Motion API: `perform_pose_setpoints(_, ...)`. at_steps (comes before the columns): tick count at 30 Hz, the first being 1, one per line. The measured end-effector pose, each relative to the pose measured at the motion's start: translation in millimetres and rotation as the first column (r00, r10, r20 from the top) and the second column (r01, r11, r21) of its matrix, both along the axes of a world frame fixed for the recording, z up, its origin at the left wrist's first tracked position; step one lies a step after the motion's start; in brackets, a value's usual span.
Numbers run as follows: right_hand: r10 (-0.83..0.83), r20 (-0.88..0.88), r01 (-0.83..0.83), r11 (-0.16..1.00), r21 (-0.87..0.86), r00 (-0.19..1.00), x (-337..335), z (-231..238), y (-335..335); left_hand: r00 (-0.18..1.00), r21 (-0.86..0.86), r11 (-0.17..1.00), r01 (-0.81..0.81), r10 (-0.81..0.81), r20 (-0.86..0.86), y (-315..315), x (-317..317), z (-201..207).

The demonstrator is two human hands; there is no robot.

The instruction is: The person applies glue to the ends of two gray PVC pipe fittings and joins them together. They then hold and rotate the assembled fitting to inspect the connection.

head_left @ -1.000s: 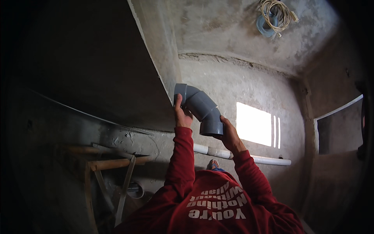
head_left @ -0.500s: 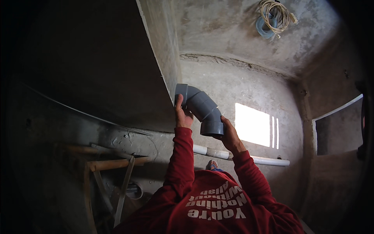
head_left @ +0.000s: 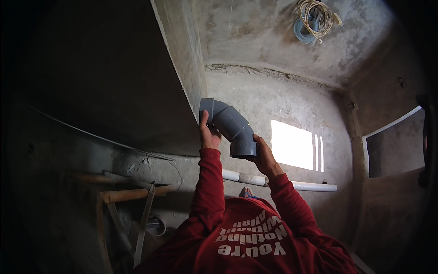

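Out in front of me I hold a grey plastic pipe elbow assembly [head_left: 230, 122], which looks like two elbows joined into one bend. My left hand [head_left: 209, 133] grips its upper left end, thumb lying up along the collar and fingers behind. At its lower right end my right hand [head_left: 265, 156] is closed round the socket, with most of the fingers hidden behind it. The open mouth of that socket faces down toward me. Its upper end is close to the edge of the concrete wall [head_left: 186, 59]; I cannot tell whether they touch.
A long white pipe [head_left: 310, 187] lies on the floor beyond my foot. To the lower left stands a wooden trestle [head_left: 137, 193], with a bucket [head_left: 156, 225] beside it. A coiled cream cable [head_left: 323, 20] and blue hose [head_left: 301, 33] hang at the upper right.
The whole scene has shifted slightly left in view, the grey elbow and both hands with it. My grip on the fitting looks the same.
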State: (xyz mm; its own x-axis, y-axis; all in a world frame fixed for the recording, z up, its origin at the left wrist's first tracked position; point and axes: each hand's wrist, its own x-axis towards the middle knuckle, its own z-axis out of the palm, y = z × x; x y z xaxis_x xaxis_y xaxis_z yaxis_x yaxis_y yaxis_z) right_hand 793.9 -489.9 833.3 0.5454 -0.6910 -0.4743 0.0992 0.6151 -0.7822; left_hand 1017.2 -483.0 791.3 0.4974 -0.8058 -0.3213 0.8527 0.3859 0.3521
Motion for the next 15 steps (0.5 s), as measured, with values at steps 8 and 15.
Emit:
perform_pose_setpoints(8,-0.039,0.062,0.038,0.999,0.018,0.997,0.8,-10.4,-4.7,0.997,-0.073,0.995,0.067,-0.064,0.052,-1.3,5.1,-7.4)
perform_pose_setpoints(15,-0.067,0.102,0.066,0.998,0.010,0.993,3.6,-7.0,-4.5,0.997,-0.102,0.992,0.072,-0.070,0.025,-2.0,8.2,-6.9)
